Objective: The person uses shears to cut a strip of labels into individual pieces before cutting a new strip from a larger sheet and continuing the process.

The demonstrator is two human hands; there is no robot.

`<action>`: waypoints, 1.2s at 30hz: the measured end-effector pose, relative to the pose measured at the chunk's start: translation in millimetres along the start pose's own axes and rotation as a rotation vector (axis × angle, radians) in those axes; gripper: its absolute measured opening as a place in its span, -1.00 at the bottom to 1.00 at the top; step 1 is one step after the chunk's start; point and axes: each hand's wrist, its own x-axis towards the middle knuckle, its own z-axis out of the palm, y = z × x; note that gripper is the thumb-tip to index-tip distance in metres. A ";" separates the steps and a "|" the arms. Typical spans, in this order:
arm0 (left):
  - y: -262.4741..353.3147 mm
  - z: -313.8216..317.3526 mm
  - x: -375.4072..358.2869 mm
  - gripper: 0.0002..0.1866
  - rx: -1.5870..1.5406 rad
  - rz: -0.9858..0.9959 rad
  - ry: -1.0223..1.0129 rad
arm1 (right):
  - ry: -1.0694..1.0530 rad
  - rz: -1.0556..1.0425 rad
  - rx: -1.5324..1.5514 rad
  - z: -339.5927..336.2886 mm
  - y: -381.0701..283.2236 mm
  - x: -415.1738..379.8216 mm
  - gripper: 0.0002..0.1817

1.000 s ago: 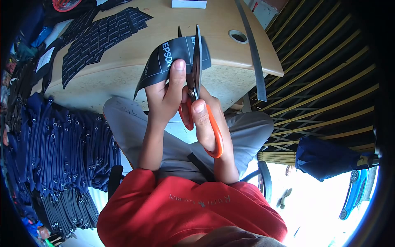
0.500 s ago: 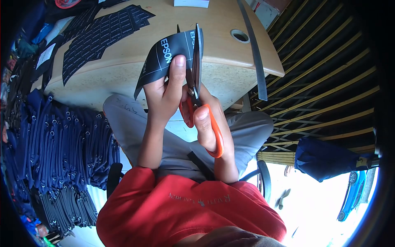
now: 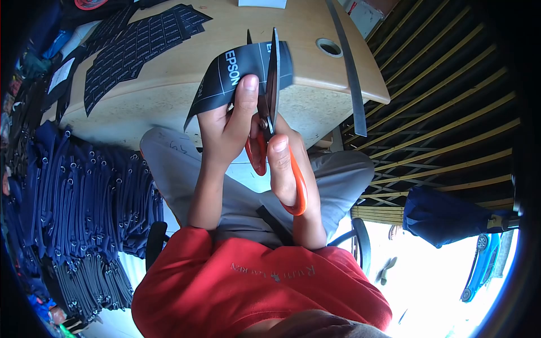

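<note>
My left hand [image 3: 226,130] pinches a dark strip printed with white EPSON lettering [image 3: 253,63], its thumb pressed on the near face. The strip curves, with its left end hanging down. In my right hand [image 3: 284,169] are scissors with orange handles [image 3: 300,194], my thumb through the larger loop. Their blades [image 3: 274,79] point up and stand apart, one in front of the strip and the other behind it. Part of the strip shows to the right of the front blade. My right fingers are mostly hidden behind the handles.
More printed dark sheets [image 3: 138,48] lie on the wooden table [image 3: 253,22]. A long metal ruler-like strip [image 3: 349,73] overhangs its right edge near a round hole [image 3: 329,48]. Stacked navy straps with metal rings [image 3: 84,197] are at left, a folding gate [image 3: 445,112] at right.
The scissors have moved slightly up and right, and the strip's right end now shows beyond the front blade. My left hand has shifted a little to the right, still gripping the strip.
</note>
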 end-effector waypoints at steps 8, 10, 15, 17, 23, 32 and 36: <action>1.2 -0.4 -0.6 -0.81 -0.067 -0.020 0.005 | -0.004 0.030 -0.007 0.9 1.8 -1.1 -0.43; 0.6 0.5 -0.5 -0.81 -0.067 -0.015 0.018 | -0.004 0.033 -0.011 0.9 1.5 -1.1 -0.43; 2.2 -2.0 -0.4 -0.82 -0.057 -0.034 0.005 | 0.000 0.042 -0.024 1.1 -4.1 -1.0 -0.44; 2.7 -1.9 -0.2 -0.82 -0.057 -0.031 0.005 | -0.001 0.038 -0.028 1.0 -3.3 -1.1 -0.43; 0.2 -1.8 1.6 -0.83 0.003 0.064 0.015 | 0.001 0.036 -0.018 0.9 -2.3 -1.9 -0.43; 3.4 -3.3 1.4 -0.82 0.000 0.039 0.003 | 0.016 0.072 -0.060 0.9 -5.4 -3.0 -0.44; 3.4 -4.3 1.5 -0.82 0.003 0.044 -0.010 | 0.030 0.080 -0.060 2.2 -4.1 -3.7 -0.46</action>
